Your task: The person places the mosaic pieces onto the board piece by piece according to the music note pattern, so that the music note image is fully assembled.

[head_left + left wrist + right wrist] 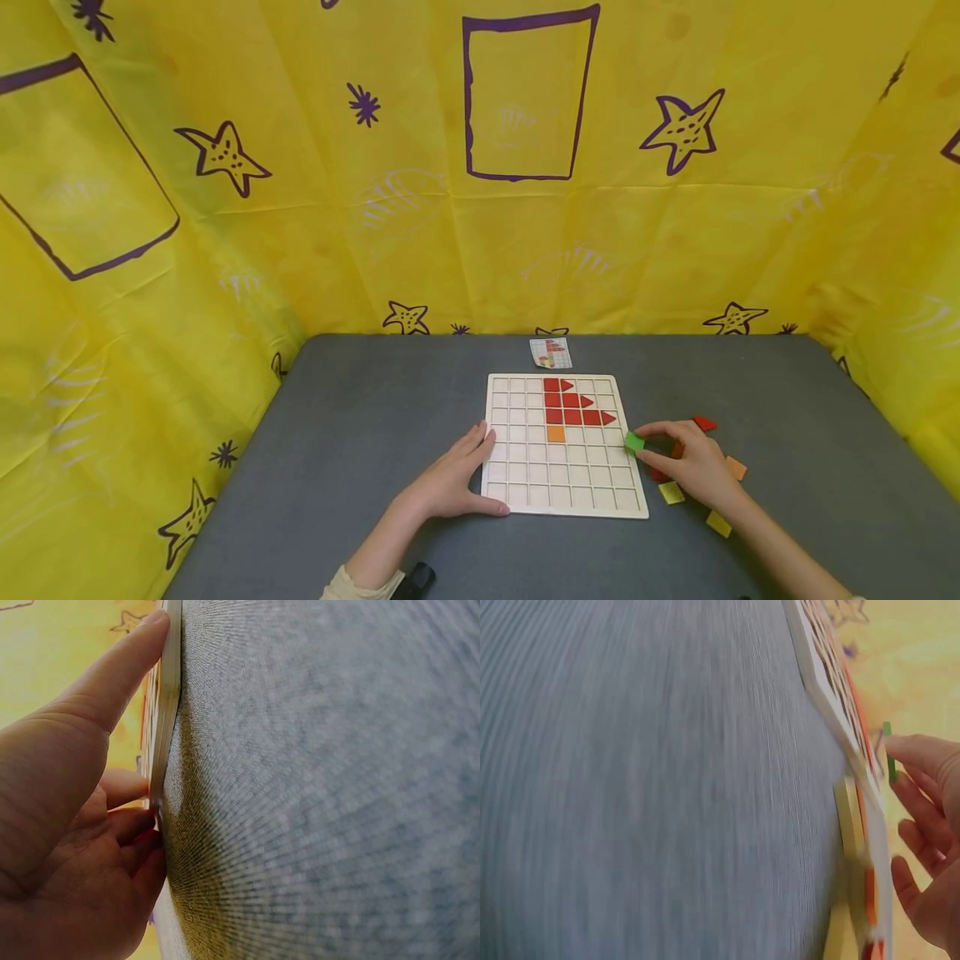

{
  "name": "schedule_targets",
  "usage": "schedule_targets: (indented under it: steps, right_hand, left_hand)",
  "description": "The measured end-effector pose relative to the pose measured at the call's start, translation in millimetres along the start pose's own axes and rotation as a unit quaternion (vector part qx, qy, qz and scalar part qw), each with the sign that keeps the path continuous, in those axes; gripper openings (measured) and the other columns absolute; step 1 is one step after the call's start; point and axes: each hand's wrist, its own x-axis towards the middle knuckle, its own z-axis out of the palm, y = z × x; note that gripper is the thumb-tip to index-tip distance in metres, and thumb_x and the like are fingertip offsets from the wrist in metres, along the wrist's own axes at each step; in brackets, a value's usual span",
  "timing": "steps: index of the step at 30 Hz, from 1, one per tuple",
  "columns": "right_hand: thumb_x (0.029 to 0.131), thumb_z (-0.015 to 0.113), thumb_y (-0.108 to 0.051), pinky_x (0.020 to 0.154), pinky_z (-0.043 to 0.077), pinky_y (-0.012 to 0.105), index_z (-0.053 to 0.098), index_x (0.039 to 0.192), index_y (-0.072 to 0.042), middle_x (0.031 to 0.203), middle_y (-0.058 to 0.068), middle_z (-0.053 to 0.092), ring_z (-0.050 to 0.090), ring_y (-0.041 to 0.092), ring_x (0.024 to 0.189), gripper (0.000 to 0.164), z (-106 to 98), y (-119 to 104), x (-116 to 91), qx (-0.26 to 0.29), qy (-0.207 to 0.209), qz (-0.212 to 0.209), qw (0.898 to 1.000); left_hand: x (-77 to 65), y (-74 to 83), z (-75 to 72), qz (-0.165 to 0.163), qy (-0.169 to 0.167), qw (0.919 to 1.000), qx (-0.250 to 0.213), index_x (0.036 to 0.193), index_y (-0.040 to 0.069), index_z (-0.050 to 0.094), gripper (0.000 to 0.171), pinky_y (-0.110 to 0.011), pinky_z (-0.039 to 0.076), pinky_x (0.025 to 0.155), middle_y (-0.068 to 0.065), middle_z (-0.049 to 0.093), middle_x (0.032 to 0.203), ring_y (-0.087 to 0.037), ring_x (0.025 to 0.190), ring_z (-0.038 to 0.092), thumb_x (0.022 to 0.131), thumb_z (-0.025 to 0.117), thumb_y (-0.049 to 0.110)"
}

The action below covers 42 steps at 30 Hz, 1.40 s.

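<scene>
A white grid board (517,477) lies on the table, with red squares and triangles (572,400) in rows near its far side and one orange square tile (556,433) below them. My left hand (453,477) rests at its near left corner, thumb on the near edge and fingers along the left edge. In the left wrist view the thumb (112,682) stretches along the board's side. Between thumb and fingertips my right hand (693,467) pinches a green square tile (633,442) at the board's right edge. The right wrist view shows that green tile (890,752) edge-on.
Right of the board, loose yellow tiles (672,492), an orange tile (736,468) and red pieces (705,423) lie around and partly under my right hand. A small printed card (551,353) sits beyond the board. A yellow patterned cloth (420,250) hangs behind the grey table (375,417).
</scene>
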Motion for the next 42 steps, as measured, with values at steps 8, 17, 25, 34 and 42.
schedule_targets:
  steps: [8,17,25,34,42]
  right_hand:
    - [0.075,0.080,-0.031,0.077,0.043,0.033,0.071,0.097,-0.029,0.101,-0.006,0.065,0.051,0.014,0.095,0.024,30.0,-25.7,9.1,0.059,-0.025,-0.016,0.998]
    - [0.076,0.080,-0.024,0.079,0.044,0.028,0.071,0.089,-0.032,0.092,-0.017,0.062,0.051,0.004,0.092,0.018,55.1,-45.0,17.4,0.078,-0.044,-0.080,0.993]
    - [0.075,0.081,-0.025,0.080,0.044,0.028,0.070,0.085,-0.033,0.087,-0.021,0.062,0.049,0.000,0.089,0.017,65.2,-51.4,20.7,0.056,-0.030,-0.128,0.990]
    - [0.070,0.084,-0.026,0.080,0.044,0.029,0.070,0.090,-0.030,0.089,-0.021,0.062,0.048,0.002,0.090,0.025,63.7,-52.2,17.4,0.033,-0.035,-0.147,0.988]
    - [0.072,0.083,-0.026,0.078,0.043,0.026,0.070,0.088,-0.031,0.089,-0.021,0.062,0.048,0.000,0.089,0.021,70.1,-56.6,24.1,0.049,-0.036,-0.155,0.986]
  left_hand:
    - [-1.0,0.8,0.5,0.001,-0.002,1.0000,-0.004,0.151,0.010,0.023,0.110,-0.052,0.025,0.112,-0.009,0.012,0.160,-0.028,0.147,0.013,0.068,0.076,0.060]
    - [-0.5,2.2,-0.5,-0.001,-0.002,1.0000,-0.001,0.152,0.011,0.022,0.110,-0.051,0.025,0.112,-0.008,0.012,0.160,-0.027,0.147,0.013,0.069,0.075,0.060]
    - [0.5,2.2,-1.0,0.004,-0.002,1.0000,-0.002,0.151,0.011,0.022,0.109,-0.050,0.024,0.113,-0.009,0.012,0.160,-0.027,0.147,0.012,0.069,0.075,0.060]
    - [-0.3,1.9,-0.8,0.003,0.000,1.0000,0.001,0.151,0.011,0.022,0.110,-0.050,0.025,0.113,-0.009,0.012,0.160,-0.026,0.147,0.013,0.069,0.075,0.061]
    - [0.4,0.8,0.2,-0.001,-0.003,1.0000,-0.002,0.152,0.012,0.022,0.110,-0.050,0.025,0.113,-0.008,0.012,0.160,-0.026,0.147,0.013,0.069,0.075,0.061]
